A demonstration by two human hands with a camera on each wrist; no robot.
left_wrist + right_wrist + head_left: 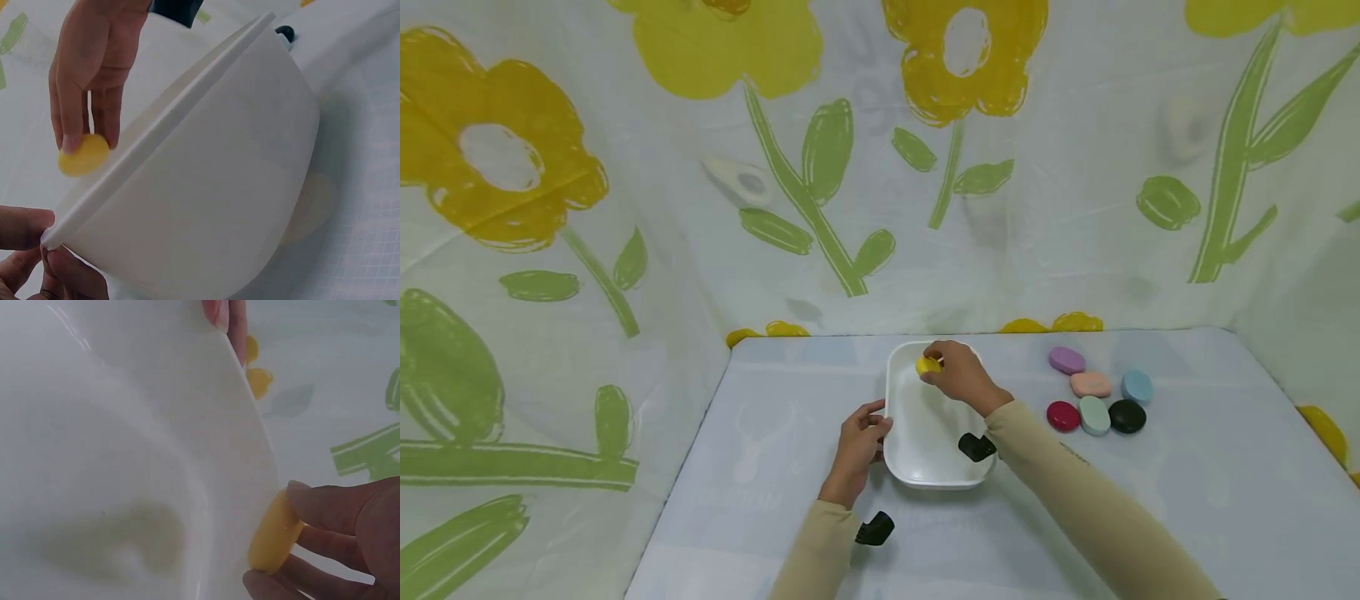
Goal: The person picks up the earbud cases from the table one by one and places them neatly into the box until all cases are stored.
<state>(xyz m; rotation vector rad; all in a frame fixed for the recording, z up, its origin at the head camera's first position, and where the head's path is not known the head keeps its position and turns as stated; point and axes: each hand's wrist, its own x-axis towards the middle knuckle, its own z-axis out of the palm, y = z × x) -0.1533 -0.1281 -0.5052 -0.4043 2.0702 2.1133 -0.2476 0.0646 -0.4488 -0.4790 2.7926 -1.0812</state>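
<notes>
A white rounded rectangular basin (934, 433) stands on the table in the head view. My right hand (961, 377) pinches a yellow oval bar of soap (275, 532) between thumb and fingertips, over the far part of the basin. In the left wrist view the soap shows just above the rim, with the right hand's fingers pointing down. My left hand (859, 442) grips the left rim of the basin, thumb on top and fingers curled under the edge.
Right of the basin lie several oval soaps: purple (1067, 360), peach (1091, 384), light blue (1137, 387), red (1063, 416), pale green (1094, 416) and black (1127, 416). A flower-printed curtain (940, 275) hangs behind the white table (775, 517).
</notes>
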